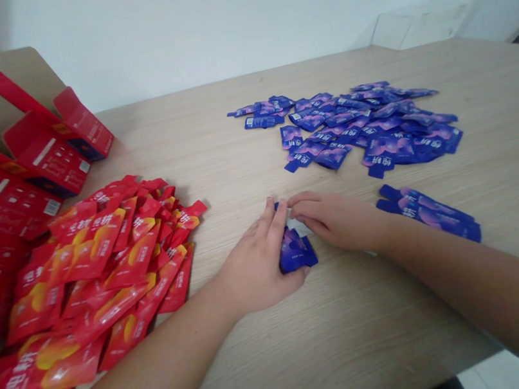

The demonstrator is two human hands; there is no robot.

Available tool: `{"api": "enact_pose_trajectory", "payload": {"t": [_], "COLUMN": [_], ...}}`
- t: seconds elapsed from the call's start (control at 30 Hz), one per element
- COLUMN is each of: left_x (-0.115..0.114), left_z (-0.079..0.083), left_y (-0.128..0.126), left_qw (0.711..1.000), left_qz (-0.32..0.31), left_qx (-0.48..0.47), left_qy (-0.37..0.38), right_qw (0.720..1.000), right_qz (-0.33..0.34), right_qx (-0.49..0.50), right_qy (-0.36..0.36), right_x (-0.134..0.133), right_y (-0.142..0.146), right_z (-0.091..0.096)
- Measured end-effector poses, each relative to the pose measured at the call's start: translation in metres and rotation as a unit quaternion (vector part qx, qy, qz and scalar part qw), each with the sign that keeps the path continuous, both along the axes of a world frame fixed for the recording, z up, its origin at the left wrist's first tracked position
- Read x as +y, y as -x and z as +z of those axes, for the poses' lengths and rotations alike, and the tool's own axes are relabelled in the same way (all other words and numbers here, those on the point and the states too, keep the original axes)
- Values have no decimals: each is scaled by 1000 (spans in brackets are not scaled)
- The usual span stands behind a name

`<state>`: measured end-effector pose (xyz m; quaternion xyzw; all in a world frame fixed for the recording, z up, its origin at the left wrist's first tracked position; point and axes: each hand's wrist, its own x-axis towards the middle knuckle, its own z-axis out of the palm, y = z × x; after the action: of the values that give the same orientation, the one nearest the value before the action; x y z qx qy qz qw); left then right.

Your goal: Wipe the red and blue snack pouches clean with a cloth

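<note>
A blue sachet [296,253] lies on the table between my hands. My left hand [256,256] rests over its left side, with long fingers stretched along it and the thumb at its lower edge. My right hand [328,216] reaches in from the right, its fingers bent together at the sachet's upper end. Beside those fingertips a small whitish piece [299,226] shows; I cannot tell what it is. What the right fingertips pinch, if anything, is hidden. Close to my right forearm lie a few more blue sachets [430,211], partly covered by it.
A heap of red sachets [104,263] spreads on the left. Behind it stand open red boxes [52,157] and a large cardboard carton [21,67]. A pile of blue sachets [355,118] covers the back right. At the wall sits a white box-like object [420,27].
</note>
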<state>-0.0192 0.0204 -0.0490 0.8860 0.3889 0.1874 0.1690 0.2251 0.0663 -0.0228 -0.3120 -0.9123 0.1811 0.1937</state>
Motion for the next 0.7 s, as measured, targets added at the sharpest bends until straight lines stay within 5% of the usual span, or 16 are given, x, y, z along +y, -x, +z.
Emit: {"api": "enact_pose_trajectory", "payload": {"t": [0.4, 0.53, 0.7], "left_x": [-2, 2, 7], "left_z": [9, 12, 14], "left_y": [-6, -8, -4], "left_qw": [993, 992, 993], "left_qz": [75, 86, 79], "left_qx": [79, 74, 68], "left_qy": [37, 48, 51], "right_qw": [996, 996, 996], "right_qz": [-49, -83, 13], "right_qx": [-72, -30, 31], "right_qy": [-23, 13, 79], "right_x": [2, -3, -12], "right_y": [-5, 3, 7], "right_z": [-10, -7, 3]}}
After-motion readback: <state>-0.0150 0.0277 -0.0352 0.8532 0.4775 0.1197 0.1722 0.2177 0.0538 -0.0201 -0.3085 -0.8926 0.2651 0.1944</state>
